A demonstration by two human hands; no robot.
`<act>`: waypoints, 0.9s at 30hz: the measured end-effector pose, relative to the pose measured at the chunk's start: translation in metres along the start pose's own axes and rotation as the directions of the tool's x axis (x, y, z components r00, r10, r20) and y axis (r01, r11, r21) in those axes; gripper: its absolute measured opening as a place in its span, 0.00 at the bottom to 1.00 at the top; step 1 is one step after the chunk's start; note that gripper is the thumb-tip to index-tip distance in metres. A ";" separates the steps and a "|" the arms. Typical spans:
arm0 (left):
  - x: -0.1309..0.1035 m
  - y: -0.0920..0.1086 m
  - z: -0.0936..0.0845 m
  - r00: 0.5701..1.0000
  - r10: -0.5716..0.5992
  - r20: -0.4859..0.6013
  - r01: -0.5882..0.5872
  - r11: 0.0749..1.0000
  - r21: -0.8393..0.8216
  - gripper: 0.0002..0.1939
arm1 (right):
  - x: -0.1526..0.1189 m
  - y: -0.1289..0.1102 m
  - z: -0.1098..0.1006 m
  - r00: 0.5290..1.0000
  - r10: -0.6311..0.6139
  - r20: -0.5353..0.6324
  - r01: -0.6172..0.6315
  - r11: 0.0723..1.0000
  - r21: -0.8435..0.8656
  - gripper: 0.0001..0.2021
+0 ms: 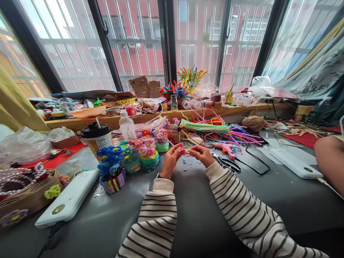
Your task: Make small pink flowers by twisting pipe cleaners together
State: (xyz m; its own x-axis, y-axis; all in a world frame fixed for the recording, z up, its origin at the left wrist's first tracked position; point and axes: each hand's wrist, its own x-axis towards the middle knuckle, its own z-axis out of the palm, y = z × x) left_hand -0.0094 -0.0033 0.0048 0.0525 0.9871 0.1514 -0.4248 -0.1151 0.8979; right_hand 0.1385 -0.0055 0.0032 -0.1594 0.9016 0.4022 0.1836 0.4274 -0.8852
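My left hand [171, 160] is closed around a small pink pipe-cleaner flower [182, 151], held above the dark tabletop. Close by on the right, my right hand [202, 155] pinches a small yellow piece [188, 151] at the flower's edge; whether the two touch I cannot tell. Blue and pink fluff scraps [188, 165] lie beneath the fingers. Left of my left hand stand small pots of pipe-cleaner flowers: a pink one [147, 152] and a blue one [111, 172]. Beyond my right hand are black-handled scissors [228, 164] and a pink glue gun [229, 150].
A lidded cup [96, 138] and a plastic bottle [127, 127] stand at the left, near a white power bank [67, 199]. Bundled pipe cleaners [205, 126] lie at the back. On the right are a second power bank [295, 163], a twine ball [253, 123] and another person's arm [329, 161].
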 end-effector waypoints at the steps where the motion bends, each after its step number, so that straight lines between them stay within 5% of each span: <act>1: 0.000 0.000 0.000 1.000 -0.003 -0.002 0.003 1.000 0.002 0.16 | -0.001 -0.001 0.001 1.000 -0.011 0.008 0.011 1.000 -0.013 0.15; 5: 0.000 0.000 0.001 1.000 -0.004 -0.017 0.004 1.000 0.031 0.17 | 0.000 0.001 0.004 0.999 -0.049 0.020 0.051 0.994 -0.102 0.14; 8: 0.000 -0.002 0.000 0.999 -0.003 -0.042 0.006 0.997 0.071 0.17 | -0.001 0.007 -0.005 0.990 -0.088 -0.111 0.054 0.959 -0.278 0.12; 11: 0.000 -0.003 0.001 0.999 -0.008 -0.051 0.014 0.994 0.110 0.17 | -0.009 0.014 -0.028 0.925 -0.179 -0.336 -0.066 0.793 -0.605 0.10; 14: -0.001 -0.003 0.002 0.999 -0.007 -0.043 0.013 0.990 0.140 0.16 | -0.022 0.023 -0.053 0.895 -0.141 -0.422 -0.267 0.588 -0.763 0.08; 18: -0.002 -0.003 0.003 0.999 -0.003 -0.044 0.010 0.986 0.166 0.15 | -0.033 0.033 -0.067 0.859 -0.012 -0.512 -0.457 0.430 -0.778 0.08; 27: 0.000 -0.004 0.000 0.999 -0.019 -0.035 0.025 0.986 0.163 0.16 | -0.029 0.036 -0.062 0.820 0.055 -0.570 -0.544 0.388 -0.744 0.08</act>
State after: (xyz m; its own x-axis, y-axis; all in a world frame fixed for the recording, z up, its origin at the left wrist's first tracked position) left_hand -0.0078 -0.0028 0.0007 0.0291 0.9924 0.1193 -0.2702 -0.1071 0.9568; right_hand 0.2096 -0.0122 -0.0255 0.4324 0.8007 0.4146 0.8799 -0.2741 -0.3882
